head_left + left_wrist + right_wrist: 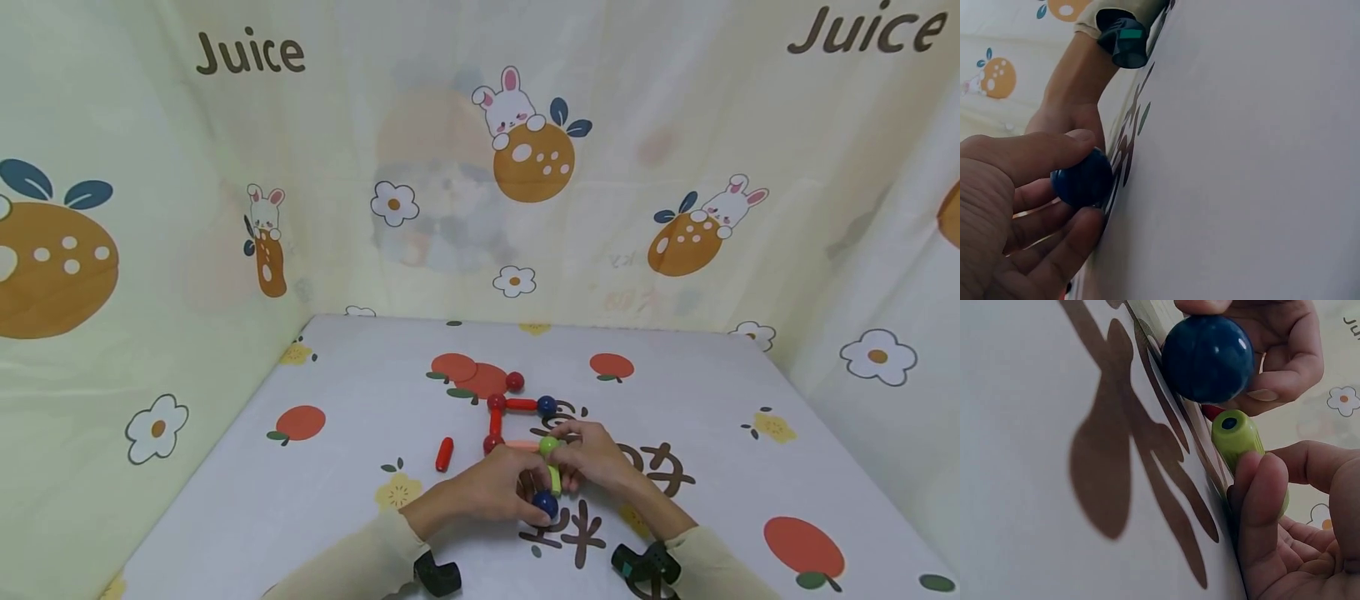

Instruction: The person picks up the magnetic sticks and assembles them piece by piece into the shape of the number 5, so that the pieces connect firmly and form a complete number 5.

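My left hand pinches a blue ball between thumb and fingers; the left wrist view shows this blue ball close up. My right hand grips a light green stick, whose open end with a dark centre faces the blue ball, a small gap apart. At the stick's other end is a light green ball, partly behind the right fingers. A pale red stick runs from it to a red ball. A red stick links that to another red ball.
From the upper red ball, a red stick reaches a second blue ball. A separate red ball lies behind. To the left lies a loose red stick. The printed tablecloth meets a patterned curtain at the back.
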{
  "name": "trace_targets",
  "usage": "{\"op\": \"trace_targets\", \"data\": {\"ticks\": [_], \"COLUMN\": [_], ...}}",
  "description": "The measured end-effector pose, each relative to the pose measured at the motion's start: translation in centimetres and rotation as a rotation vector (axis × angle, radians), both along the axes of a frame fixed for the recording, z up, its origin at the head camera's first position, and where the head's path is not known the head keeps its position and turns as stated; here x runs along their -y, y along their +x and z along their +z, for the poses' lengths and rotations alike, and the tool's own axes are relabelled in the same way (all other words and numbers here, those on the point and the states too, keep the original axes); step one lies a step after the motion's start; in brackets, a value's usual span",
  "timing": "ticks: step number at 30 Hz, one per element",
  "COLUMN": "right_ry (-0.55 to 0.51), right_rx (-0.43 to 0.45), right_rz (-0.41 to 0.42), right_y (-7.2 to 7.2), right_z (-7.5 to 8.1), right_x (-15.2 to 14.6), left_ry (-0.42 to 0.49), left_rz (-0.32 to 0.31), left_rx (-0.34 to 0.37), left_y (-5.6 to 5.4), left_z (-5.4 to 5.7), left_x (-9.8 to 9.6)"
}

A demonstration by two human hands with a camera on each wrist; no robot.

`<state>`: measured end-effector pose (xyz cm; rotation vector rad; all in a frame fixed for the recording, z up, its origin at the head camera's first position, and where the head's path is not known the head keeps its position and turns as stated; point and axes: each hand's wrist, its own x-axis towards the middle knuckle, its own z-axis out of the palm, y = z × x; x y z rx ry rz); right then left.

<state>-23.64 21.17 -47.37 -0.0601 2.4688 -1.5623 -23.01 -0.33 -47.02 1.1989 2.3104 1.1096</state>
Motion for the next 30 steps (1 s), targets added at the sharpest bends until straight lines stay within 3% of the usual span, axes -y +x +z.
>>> {"op": "trace_targets", "data": {"ticks": [6, 14, 20, 30], "right_ry": [-0.009, -0.027, -0.028, -0.051], "right_rx": [0.001, -0.003, 0.011, 0.0], "right_rz": [0.007, -0.008, -0.01, -0.01], "right_y": [-0.3, -0.2, -0.2, -0.1], "right_z": [-0.2, -0.3, -0.6, -0.3], "right_x": [-0.1, -0.1, 0.0, 0.0], "left_ry": [0.056, 0.104, 0.092, 0.093], "left_rz": [0.032, 0.021, 0.02, 0.066], "left_rx": [-0.06, -0.045, -0.03, -0.043], "left_y": [-0.1, 0.0, 0.0, -1.0], "left_z": [-0.3, -0.7, -0.9, 0.3], "left_x": [-0.2, -0.5, -0.3, 0.5]}}
